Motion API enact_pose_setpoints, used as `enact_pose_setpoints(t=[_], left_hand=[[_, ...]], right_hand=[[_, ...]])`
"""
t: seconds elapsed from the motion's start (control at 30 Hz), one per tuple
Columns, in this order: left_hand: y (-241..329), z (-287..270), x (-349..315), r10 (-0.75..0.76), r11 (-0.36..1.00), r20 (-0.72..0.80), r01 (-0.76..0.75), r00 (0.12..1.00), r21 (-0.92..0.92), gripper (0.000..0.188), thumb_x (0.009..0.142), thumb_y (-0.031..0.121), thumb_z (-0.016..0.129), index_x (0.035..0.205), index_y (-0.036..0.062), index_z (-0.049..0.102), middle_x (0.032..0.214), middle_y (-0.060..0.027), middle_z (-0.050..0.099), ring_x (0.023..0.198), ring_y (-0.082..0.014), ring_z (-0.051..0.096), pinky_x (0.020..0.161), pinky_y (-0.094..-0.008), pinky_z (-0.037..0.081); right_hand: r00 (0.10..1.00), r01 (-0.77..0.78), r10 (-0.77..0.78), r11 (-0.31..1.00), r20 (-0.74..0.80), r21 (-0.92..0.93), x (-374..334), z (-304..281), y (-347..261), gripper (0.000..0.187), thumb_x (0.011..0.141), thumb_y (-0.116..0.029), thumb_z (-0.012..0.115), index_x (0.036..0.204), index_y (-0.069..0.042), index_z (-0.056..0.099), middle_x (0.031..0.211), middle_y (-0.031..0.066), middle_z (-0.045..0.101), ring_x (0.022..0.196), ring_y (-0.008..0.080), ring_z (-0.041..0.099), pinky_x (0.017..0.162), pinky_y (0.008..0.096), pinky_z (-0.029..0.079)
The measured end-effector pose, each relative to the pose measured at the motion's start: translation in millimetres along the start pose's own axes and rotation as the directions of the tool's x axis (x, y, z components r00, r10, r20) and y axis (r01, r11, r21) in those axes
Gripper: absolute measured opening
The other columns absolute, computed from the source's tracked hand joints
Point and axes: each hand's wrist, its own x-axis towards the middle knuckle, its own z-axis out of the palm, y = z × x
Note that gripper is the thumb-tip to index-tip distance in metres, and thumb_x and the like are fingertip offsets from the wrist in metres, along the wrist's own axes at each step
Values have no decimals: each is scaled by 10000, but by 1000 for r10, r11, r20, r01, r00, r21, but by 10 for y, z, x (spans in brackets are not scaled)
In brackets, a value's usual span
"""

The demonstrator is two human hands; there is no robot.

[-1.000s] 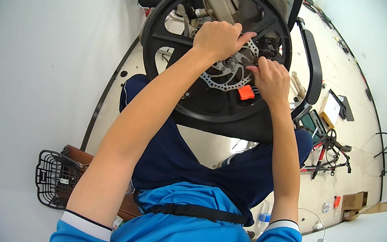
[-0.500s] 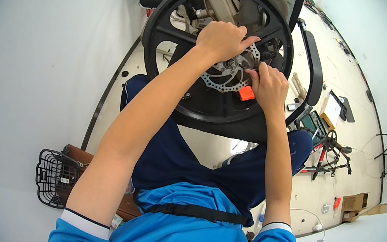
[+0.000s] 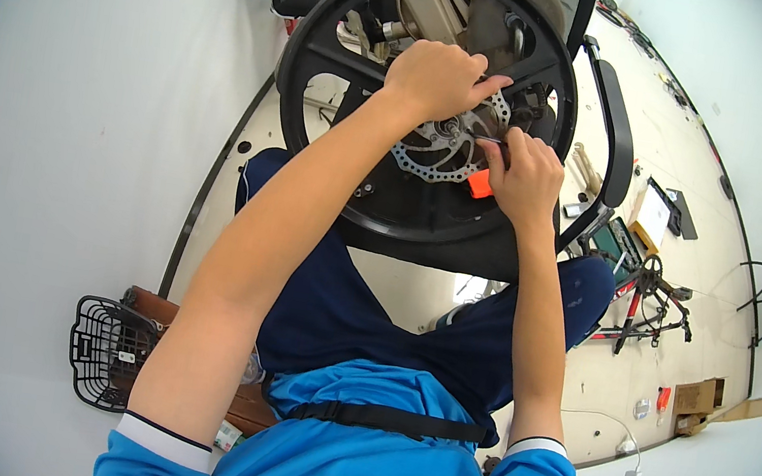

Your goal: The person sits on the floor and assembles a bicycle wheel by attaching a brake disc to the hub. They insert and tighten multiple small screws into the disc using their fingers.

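A black spoked bicycle wheel [image 3: 293,114] lies in front of me, with a silver perforated brake disc [image 3: 432,164] at its hub. My left hand [image 3: 434,82] is curled over the wheel beside the disc, thumb stretched to the right; its fingertips are hidden, though it seems to grip the wheel. Between the thumb and fingers of my right hand [image 3: 529,174] is a thin dark rod-like tool [image 3: 488,138], its tip pointing left toward the disc's centre. An orange block-shaped piece [image 3: 480,184] lies on the wheel just below that hand.
A black chair armrest [image 3: 616,136] rises right of the wheel. Beyond it on the floor are a green toolbox [image 3: 611,243] and a red-and-black bike frame [image 3: 635,303]. A black wire basket [image 3: 99,353] is at lower left, by the white wall [image 3: 68,139].
My right hand has shifted slightly left with the thin tool, and the wheel has moved very slightly left. The orange piece is now more covered by my right hand. My left hand stays put.
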Motion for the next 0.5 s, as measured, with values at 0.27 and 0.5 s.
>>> enact_pose_setpoints(t=[0.27,0.5], left_hand=[[-3,0,-29,-35,999,-19,35,999,27,567,984,523,540,677,56,634,548,-131,618,522,-323,643,497,-417,505],[-9,11,-47,27,998,-48,-24,999,62,528,974,486,561,686,49,630,588,-135,639,581,-333,664,534,-424,518]], right_hand=[[991,-106,125,955,-52,276,99,-55,-109,298,870,-209,731,687,-51,555,619,63,544,620,258,508,643,362,367],[951,144,-74,966,-300,217,612,96,-184,215,830,-67,691,643,-55,585,614,43,560,597,235,490,628,367,347]])
